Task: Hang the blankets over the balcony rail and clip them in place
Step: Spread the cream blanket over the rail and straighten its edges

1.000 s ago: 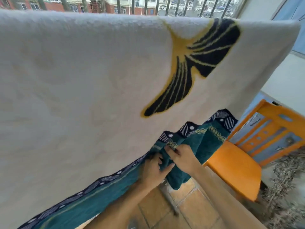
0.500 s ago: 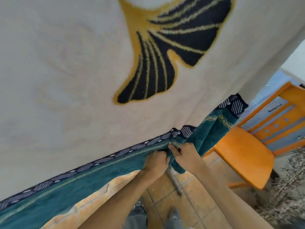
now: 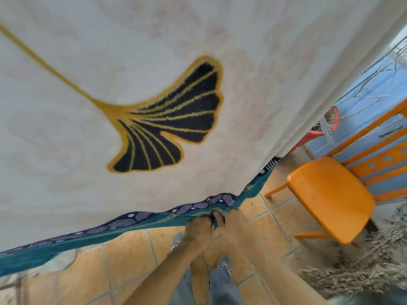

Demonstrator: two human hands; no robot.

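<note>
Just below the hanging hem of the cream ginkgo-leaf blanket (image 3: 66,128), the left hand (image 3: 198,227) and right hand (image 3: 231,223), side by side, bunch the teal blanket (image 3: 132,225) by its patterned edge in curled fingers. They are probably straightening it, though the rail is out of view. The next move calls for an even pull, then clips.

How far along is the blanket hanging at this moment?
Done: the cream blanket with the leaf motif already hangs spread out. In hand: the left hand and right hand grip, side by side, the bunched edge of the teal blanket showing under its lower edge. Left: no clips show anywhere and the rail is out of frame, so clipping looks not yet done.
</note>
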